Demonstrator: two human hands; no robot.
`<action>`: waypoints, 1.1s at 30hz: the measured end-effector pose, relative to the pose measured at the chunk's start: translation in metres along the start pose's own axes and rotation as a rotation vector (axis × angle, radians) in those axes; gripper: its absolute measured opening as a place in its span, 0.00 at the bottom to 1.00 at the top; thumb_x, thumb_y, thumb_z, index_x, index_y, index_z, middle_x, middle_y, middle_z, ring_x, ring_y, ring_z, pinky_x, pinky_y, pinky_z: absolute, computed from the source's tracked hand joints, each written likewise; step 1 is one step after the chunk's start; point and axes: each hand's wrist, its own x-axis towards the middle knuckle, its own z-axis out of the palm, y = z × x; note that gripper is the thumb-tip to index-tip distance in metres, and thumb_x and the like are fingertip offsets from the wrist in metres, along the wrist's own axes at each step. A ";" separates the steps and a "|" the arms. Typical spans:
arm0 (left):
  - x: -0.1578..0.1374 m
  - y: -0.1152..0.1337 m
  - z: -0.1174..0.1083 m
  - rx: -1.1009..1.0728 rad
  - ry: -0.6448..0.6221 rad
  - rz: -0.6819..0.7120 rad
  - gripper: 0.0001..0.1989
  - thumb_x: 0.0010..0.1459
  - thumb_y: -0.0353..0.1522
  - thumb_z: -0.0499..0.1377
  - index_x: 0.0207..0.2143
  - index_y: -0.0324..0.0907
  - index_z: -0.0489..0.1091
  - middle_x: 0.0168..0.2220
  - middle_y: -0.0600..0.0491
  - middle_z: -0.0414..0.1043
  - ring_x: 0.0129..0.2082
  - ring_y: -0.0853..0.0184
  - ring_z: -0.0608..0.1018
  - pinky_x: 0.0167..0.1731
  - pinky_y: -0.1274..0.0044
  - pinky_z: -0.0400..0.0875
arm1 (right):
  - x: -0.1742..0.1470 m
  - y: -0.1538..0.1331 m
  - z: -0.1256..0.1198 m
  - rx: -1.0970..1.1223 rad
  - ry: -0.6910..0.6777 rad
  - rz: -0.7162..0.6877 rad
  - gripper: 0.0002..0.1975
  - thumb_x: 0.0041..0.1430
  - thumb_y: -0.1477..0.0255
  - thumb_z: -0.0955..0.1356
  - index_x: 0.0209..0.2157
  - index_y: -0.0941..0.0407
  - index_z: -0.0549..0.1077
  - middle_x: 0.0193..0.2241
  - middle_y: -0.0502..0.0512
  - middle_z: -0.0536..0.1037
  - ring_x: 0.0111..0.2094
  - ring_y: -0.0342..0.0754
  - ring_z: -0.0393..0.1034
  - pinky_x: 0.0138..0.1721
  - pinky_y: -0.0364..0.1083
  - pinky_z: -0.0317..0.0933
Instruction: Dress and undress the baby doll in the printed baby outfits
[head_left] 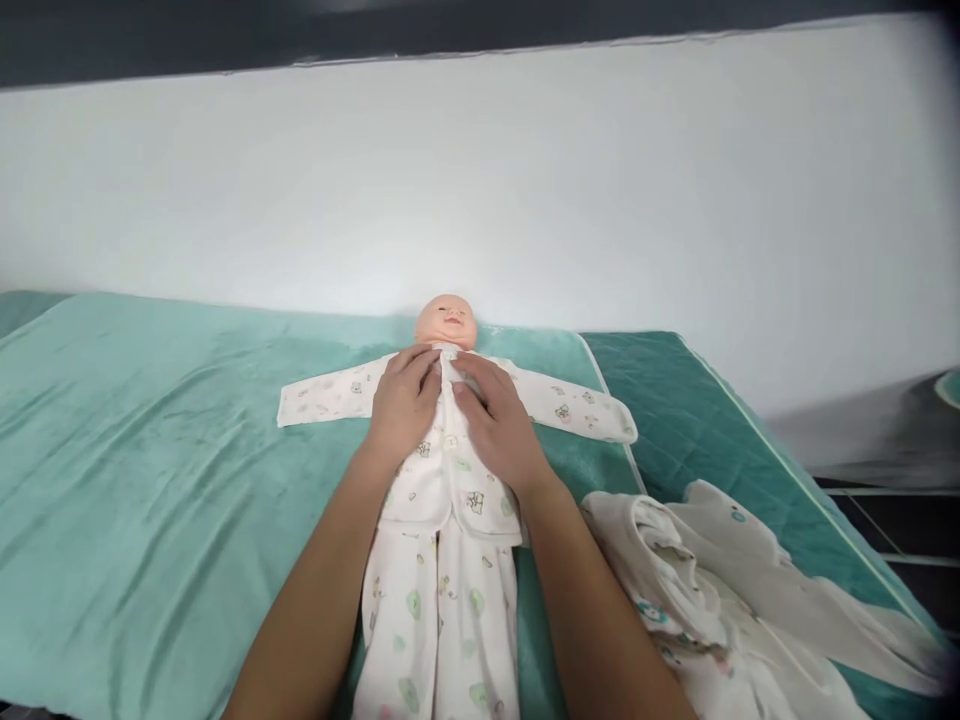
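Observation:
A baby doll lies on its back, its head toward the wall. It wears a white long-sleeved baby jacket with small printed animals, and matching trousers. Both sleeves stretch out sideways, and no doll hands show at the cuffs. My left hand rests on the left side of the jacket's chest, fingers stretched toward the collar. On the other side of the front opening lies my right hand, its fingers extended and thumb apart. A button shows between my wrists; the fabric under my palms is hidden.
A crumpled pile of white baby clothes lies at the lower right. Beneath everything spreads a light green blanket over a darker green quilted cover. A white wall stands behind; dark floor tiles show at right.

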 end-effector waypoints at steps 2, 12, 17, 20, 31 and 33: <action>0.000 0.001 -0.001 -0.007 -0.008 -0.013 0.17 0.69 0.33 0.50 0.52 0.46 0.76 0.58 0.48 0.73 0.60 0.59 0.72 0.64 0.64 0.64 | 0.000 0.000 0.000 -0.028 -0.021 -0.009 0.17 0.70 0.64 0.61 0.56 0.50 0.72 0.62 0.56 0.71 0.65 0.53 0.60 0.69 0.60 0.51; 0.000 0.005 -0.002 -0.013 -0.029 -0.072 0.18 0.70 0.34 0.49 0.54 0.46 0.75 0.60 0.50 0.71 0.61 0.61 0.71 0.65 0.66 0.62 | 0.001 0.000 0.002 -0.088 -0.044 0.013 0.19 0.71 0.63 0.60 0.58 0.50 0.72 0.64 0.55 0.69 0.67 0.54 0.59 0.69 0.60 0.51; 0.000 0.003 -0.002 -0.015 -0.042 -0.055 0.19 0.70 0.34 0.48 0.55 0.47 0.75 0.60 0.49 0.70 0.62 0.61 0.70 0.66 0.66 0.62 | 0.002 0.003 0.002 -0.102 -0.051 0.000 0.19 0.72 0.63 0.60 0.58 0.49 0.72 0.64 0.55 0.69 0.67 0.55 0.58 0.69 0.61 0.51; -0.001 0.001 -0.002 -0.004 -0.045 -0.033 0.20 0.70 0.32 0.48 0.55 0.49 0.75 0.60 0.49 0.70 0.62 0.61 0.70 0.65 0.65 0.62 | 0.002 0.002 0.002 -0.110 -0.062 -0.016 0.18 0.72 0.63 0.59 0.57 0.49 0.72 0.64 0.55 0.69 0.67 0.55 0.58 0.69 0.62 0.50; -0.011 0.008 -0.006 -0.048 -0.016 -0.046 0.14 0.66 0.30 0.55 0.48 0.49 0.79 0.60 0.50 0.71 0.62 0.60 0.71 0.64 0.63 0.65 | -0.007 -0.003 0.005 0.214 0.195 0.087 0.05 0.66 0.67 0.66 0.41 0.51 0.73 0.53 0.55 0.76 0.57 0.53 0.68 0.61 0.58 0.62; -0.017 0.008 -0.008 -0.096 -0.007 -0.032 0.13 0.66 0.31 0.56 0.46 0.48 0.79 0.59 0.50 0.72 0.61 0.60 0.72 0.64 0.63 0.65 | -0.010 -0.005 0.005 0.221 0.204 0.053 0.05 0.66 0.67 0.66 0.37 0.51 0.75 0.51 0.55 0.77 0.56 0.53 0.70 0.58 0.57 0.65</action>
